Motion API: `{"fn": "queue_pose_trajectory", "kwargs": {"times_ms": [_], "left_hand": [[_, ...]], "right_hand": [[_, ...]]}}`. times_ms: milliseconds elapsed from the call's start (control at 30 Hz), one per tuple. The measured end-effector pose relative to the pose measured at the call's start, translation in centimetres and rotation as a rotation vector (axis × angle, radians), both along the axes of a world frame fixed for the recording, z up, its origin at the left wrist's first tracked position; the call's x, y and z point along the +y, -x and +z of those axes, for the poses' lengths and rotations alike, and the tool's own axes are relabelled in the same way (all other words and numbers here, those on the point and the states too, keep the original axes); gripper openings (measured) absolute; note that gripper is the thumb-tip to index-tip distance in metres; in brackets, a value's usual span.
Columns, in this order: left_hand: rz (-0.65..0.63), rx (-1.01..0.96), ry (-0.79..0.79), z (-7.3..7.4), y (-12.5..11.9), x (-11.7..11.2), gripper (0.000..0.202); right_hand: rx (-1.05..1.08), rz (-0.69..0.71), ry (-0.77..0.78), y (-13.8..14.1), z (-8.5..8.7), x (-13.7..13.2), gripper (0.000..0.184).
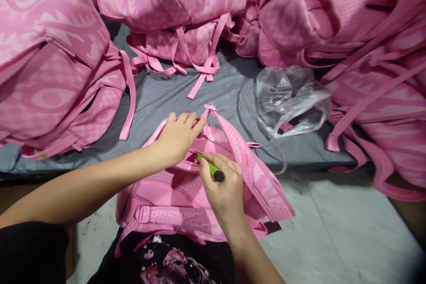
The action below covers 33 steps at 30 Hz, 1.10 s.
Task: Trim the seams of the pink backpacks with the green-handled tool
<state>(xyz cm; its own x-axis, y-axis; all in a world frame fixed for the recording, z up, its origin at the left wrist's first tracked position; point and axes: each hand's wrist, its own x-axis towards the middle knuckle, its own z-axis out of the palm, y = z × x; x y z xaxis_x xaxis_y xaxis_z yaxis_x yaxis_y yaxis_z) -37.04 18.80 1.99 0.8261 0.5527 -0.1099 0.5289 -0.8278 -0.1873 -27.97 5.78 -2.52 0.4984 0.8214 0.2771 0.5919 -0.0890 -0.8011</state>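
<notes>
The right hand [222, 182] is closed around a green, black-ended tool [212, 168], its tip at the opening of a pink backpack [159, 188], while the left hand [176, 137] lies over that opening's rim, its fingers extended; whether it pinches fabric I cannot tell. The backpack sits between the person and a gray-covered counter [229, 91], above a pale floor [319, 226]. Beyond, a clear plastic bag [306, 111] rests among more pink backpacks [56, 53], straps dangling.
</notes>
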Motion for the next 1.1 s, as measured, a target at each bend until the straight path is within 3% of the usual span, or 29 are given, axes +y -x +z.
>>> {"fn": "queue_pose_trajectory", "kwargs": {"times_ms": [133, 233, 300, 500, 700, 1100], "left_hand": [[-0.025, 0.110, 0.067, 1.2, 0.7, 0.7, 0.098], [0.051, 0.219, 0.141, 2.4, 1.8, 1.2, 0.124], [0.105, 0.257, 0.166, 2.8, 2.6, 1.3, 0.131], [0.158, 0.254, 0.103, 2.5, 3.0, 0.7, 0.130], [0.209, 0.322, 0.042, 2.0, 2.1, 0.4, 0.133], [0.072, 0.317, 0.210, 2.8, 3.1, 1.9, 0.110]], "right_hand": [[0.043, 0.083, -0.004, 0.1, 0.3, -0.2, 0.014], [0.083, 0.086, -0.014, 0.4, 0.3, -0.4, 0.014], [0.131, 0.094, -0.044, 0.8, -0.1, -0.4, 0.013], [0.258, 0.178, -0.123, 2.1, -1.3, 0.9, 0.011], [0.305, 0.198, -0.118, 2.0, -1.3, 1.3, 0.009], [0.291, 0.222, -0.121, 1.5, -1.9, 1.0, 0.011]]}}
